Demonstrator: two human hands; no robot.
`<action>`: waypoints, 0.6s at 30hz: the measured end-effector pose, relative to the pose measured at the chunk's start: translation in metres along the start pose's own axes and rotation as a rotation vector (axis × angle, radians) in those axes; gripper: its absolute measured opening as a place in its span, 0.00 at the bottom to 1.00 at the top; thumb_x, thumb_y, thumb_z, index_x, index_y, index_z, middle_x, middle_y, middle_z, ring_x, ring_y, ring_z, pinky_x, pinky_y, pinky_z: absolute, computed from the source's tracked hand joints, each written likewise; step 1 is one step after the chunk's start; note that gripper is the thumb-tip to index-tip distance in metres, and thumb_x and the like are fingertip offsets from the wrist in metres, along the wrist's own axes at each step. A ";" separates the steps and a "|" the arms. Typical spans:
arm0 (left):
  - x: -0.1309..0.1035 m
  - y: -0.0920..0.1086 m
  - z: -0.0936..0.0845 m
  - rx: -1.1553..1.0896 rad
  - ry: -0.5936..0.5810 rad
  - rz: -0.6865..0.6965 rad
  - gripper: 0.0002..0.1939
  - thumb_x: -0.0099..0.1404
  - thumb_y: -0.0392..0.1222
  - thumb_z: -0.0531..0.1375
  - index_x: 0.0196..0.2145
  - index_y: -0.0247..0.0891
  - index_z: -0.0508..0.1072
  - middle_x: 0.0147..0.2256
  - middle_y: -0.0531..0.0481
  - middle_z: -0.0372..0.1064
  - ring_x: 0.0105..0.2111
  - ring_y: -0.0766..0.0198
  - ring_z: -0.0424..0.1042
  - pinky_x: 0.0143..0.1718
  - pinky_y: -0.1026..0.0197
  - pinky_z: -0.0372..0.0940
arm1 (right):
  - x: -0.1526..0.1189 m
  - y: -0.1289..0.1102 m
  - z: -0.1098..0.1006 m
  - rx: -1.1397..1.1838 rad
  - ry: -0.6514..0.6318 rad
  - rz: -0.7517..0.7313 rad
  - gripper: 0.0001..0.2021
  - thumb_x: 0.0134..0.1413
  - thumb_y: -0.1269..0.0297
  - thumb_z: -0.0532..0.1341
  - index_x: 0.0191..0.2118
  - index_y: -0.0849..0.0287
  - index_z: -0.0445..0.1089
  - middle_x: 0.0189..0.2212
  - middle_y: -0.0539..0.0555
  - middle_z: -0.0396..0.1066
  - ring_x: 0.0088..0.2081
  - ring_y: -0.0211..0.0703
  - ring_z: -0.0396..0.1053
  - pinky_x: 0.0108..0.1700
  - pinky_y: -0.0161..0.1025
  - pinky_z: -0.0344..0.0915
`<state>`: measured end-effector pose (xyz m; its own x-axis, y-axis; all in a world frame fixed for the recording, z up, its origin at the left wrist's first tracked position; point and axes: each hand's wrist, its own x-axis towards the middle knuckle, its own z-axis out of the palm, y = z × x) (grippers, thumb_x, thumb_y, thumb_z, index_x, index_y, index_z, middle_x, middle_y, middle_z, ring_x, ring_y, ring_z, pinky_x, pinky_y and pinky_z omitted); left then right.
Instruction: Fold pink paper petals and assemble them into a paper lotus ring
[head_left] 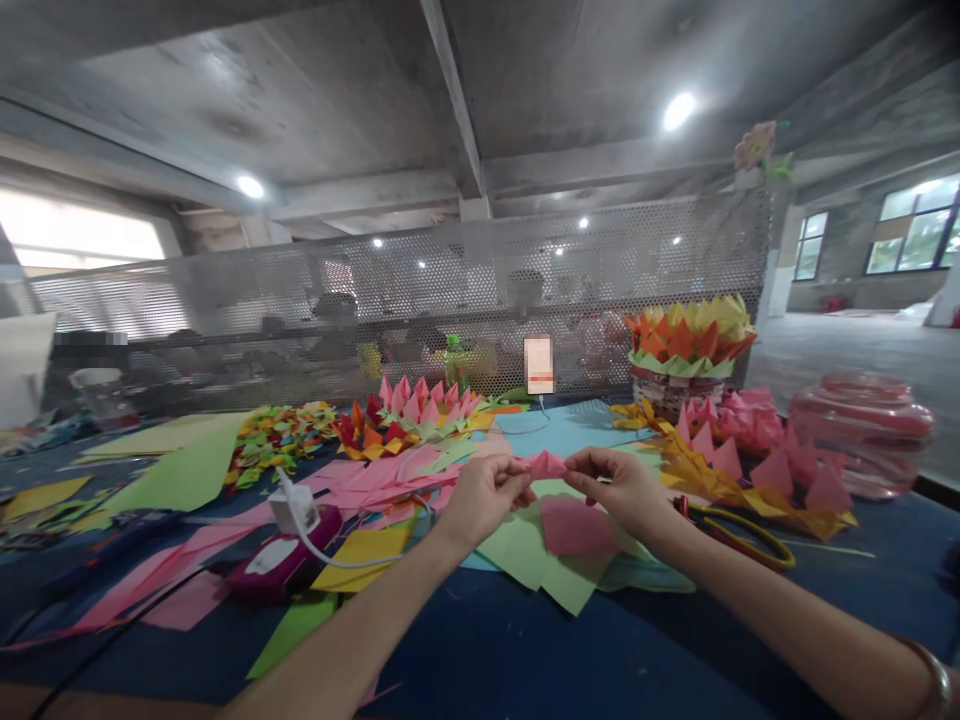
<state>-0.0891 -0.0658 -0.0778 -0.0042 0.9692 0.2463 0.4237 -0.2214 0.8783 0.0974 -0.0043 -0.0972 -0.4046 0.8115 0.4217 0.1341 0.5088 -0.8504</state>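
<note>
A small folded pink paper piece is stretched between my two hands above the table. My left hand pinches its left end, and my right hand pinches its right end. Below them lie a flat pink sheet and several light green sheets. Long pink strips spread to the left of my left hand. Scissors with yellow-and-red handles lie beside my right wrist.
A purple power strip with a white plug sits at left. Behind stand folded paper flowers, a lit phone and a perforated metal screen. A clear plastic jar is at right.
</note>
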 end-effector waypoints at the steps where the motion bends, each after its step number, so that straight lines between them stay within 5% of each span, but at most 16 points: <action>1: 0.000 -0.001 0.000 0.018 0.009 0.004 0.11 0.57 0.46 0.57 0.28 0.34 0.70 0.25 0.46 0.73 0.25 0.65 0.72 0.28 0.64 0.65 | 0.000 0.000 0.000 -0.004 0.002 -0.002 0.12 0.46 0.56 0.62 0.31 0.60 0.72 0.23 0.50 0.69 0.24 0.36 0.63 0.24 0.33 0.64; 18: 0.003 -0.007 -0.004 0.090 0.051 0.045 0.09 0.58 0.43 0.55 0.24 0.36 0.68 0.24 0.48 0.73 0.24 0.66 0.70 0.26 0.66 0.62 | -0.001 -0.001 0.002 -0.013 0.014 0.014 0.12 0.48 0.56 0.60 0.33 0.61 0.71 0.26 0.52 0.70 0.26 0.37 0.64 0.26 0.34 0.65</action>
<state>-0.0953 -0.0616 -0.0815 -0.0281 0.9514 0.3068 0.5044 -0.2515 0.8260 0.0965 -0.0062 -0.0978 -0.3896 0.8226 0.4141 0.1514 0.5007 -0.8523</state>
